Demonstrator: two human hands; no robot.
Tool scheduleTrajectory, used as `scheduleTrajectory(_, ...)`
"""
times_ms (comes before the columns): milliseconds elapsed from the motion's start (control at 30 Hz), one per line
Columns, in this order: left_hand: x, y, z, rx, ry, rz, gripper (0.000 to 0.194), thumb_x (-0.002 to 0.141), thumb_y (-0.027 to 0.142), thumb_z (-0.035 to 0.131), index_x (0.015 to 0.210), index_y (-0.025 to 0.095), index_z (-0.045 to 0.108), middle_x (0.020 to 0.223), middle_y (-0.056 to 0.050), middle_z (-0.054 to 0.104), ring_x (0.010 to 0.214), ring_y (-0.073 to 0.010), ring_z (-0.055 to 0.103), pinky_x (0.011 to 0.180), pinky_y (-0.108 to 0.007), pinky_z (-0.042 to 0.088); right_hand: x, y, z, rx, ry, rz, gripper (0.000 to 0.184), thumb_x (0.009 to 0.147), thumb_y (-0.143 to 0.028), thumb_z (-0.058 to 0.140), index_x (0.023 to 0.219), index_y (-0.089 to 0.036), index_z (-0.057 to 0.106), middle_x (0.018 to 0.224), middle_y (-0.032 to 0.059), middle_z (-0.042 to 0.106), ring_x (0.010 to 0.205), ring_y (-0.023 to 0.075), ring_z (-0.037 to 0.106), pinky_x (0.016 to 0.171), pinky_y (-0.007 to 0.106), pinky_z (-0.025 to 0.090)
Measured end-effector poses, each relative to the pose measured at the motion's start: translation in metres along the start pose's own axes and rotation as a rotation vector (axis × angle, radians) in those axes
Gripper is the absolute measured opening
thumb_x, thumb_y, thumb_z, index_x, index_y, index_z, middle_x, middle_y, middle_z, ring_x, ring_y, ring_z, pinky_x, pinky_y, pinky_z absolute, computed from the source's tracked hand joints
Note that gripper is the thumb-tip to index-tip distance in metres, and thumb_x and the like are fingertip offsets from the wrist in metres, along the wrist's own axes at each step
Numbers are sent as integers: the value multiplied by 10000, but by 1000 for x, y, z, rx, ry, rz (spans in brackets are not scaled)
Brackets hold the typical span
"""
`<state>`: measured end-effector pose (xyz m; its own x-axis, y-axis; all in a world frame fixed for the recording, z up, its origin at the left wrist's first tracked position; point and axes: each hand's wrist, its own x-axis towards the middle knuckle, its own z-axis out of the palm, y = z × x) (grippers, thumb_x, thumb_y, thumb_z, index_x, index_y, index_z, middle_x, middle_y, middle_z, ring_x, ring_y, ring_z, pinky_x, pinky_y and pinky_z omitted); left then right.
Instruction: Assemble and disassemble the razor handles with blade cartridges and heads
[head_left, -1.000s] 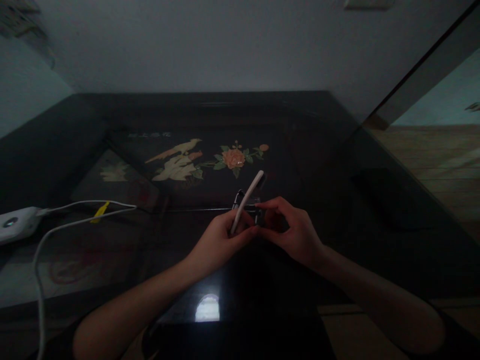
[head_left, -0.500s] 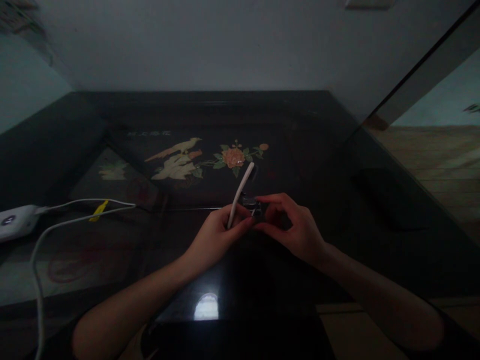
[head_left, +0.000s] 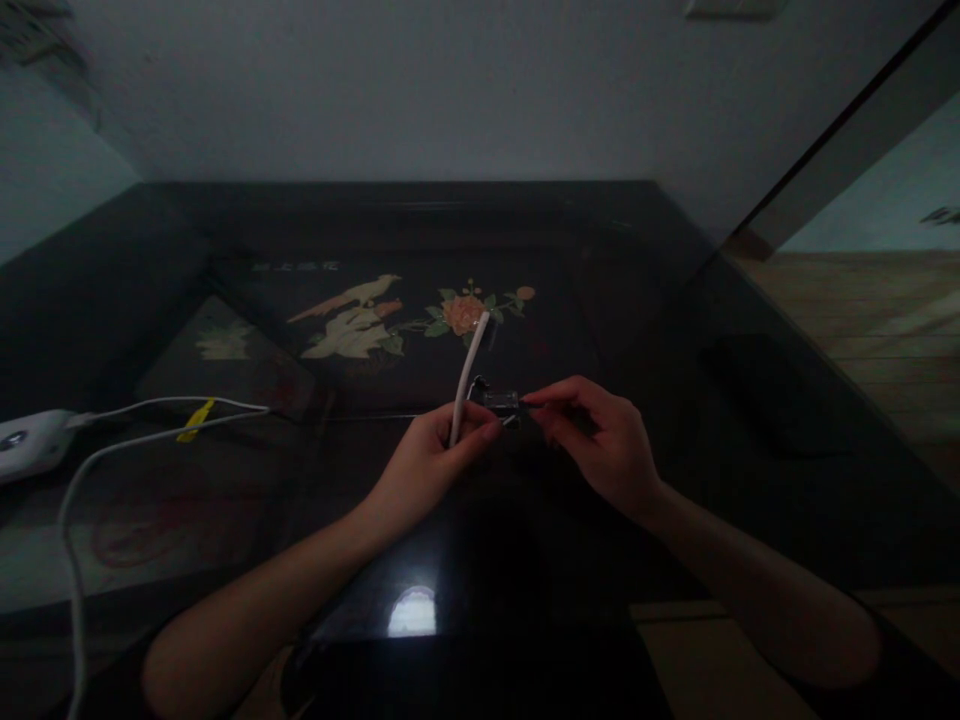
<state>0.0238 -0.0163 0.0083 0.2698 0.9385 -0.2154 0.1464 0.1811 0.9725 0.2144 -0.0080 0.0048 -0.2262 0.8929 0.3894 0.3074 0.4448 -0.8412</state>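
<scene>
Here: blurred, unreadable inscription (head_left: 296, 267); white curved strip (head_left: 466, 372), clamped by left hand (head_left: 429, 460) fingers; small clear piece (head_left: 501, 400), end pinched by right hand (head_left: 611, 440).

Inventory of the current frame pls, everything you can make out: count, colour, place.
pale curved strip: 1, off-white, upright in the left hand
small piece: 1, clear and dark, between the hands; details too dim
white device: 1, white, far left
cable: white, looping from far left
tag: 1, yellow, on the cable
table: 1, glossy black, under the hands
bird-and-flower picture: 1, cream, orange and green, table centre
flat shape: 1, black, table right; unidentifiable
wall: grey, behind the table
floor: tan, far right
left hand: 1, gripping the strip
right hand: 1, fingertips at the small piece's right end
</scene>
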Motion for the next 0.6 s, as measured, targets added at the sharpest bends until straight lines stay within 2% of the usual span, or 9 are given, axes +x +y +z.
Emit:
scheduleTrajectory(233,1,-4,-1,-133,44,-6,352,779,480,648,834,137,589,510,86,365,433,-47,281,403,-182,180,1,-1,-1,127,-26,32,23,819,-222,688,823,-199,693,709,-10,672,580,107,583,534,234,445)
scheduleTrajectory(433,2,-7,-3,-137,56,22,360,793,498,625,811,142,568,530,78,387,450,-50,309,414,-171,202,2,-4,-2,98,-65,-13,131,803,-308,716,795,-181,688,692,-3,685,596,118,613,550,228,472)
scheduleTrajectory(600,1,-6,-2,-154,52,29,351,802,491,615,820,143,573,529,80,380,449,-50,295,411,-173,194,1,-4,-2,96,-96,-31,133,811,-302,713,815,-172,682,688,-10,672,591,102,596,549,206,464)
